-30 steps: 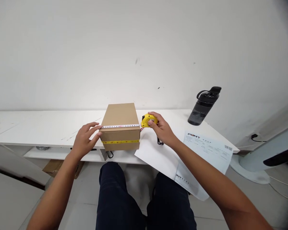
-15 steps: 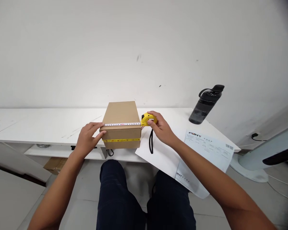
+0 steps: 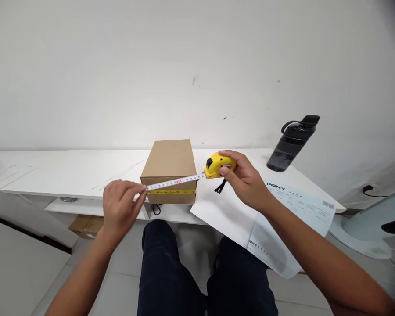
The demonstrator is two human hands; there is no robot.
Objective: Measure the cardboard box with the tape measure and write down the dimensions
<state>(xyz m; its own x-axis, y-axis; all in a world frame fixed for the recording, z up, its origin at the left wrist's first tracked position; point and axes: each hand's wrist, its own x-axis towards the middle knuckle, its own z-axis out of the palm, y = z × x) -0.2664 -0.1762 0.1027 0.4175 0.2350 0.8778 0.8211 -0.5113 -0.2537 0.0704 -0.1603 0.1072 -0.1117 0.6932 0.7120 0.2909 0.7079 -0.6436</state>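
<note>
A brown cardboard box (image 3: 170, 162) with a yellow tape band stands at the front edge of a white desk (image 3: 69, 173). My right hand (image 3: 245, 180) is closed round a yellow tape measure case (image 3: 219, 165), held just right of the box and a little above the desk. The white blade (image 3: 176, 181) runs out leftward in front of the box's near face. My left hand (image 3: 120, 206) pinches the blade's end, left of the box and in front of the desk edge. A black wrist strap hangs from the case.
White printed sheets (image 3: 283, 215) lie at the desk's right, overhanging the front edge. A dark water bottle (image 3: 291, 145) stands at the back right by the wall. My knees in dark trousers (image 3: 184, 267) are under the desk. A cardboard piece (image 3: 85, 224) lies on the floor at left.
Both hands lifted the tape off the box's top edge. The left hand drew back toward me, the right hand rose and moved right with the case. The blade now slants in front of the box.
</note>
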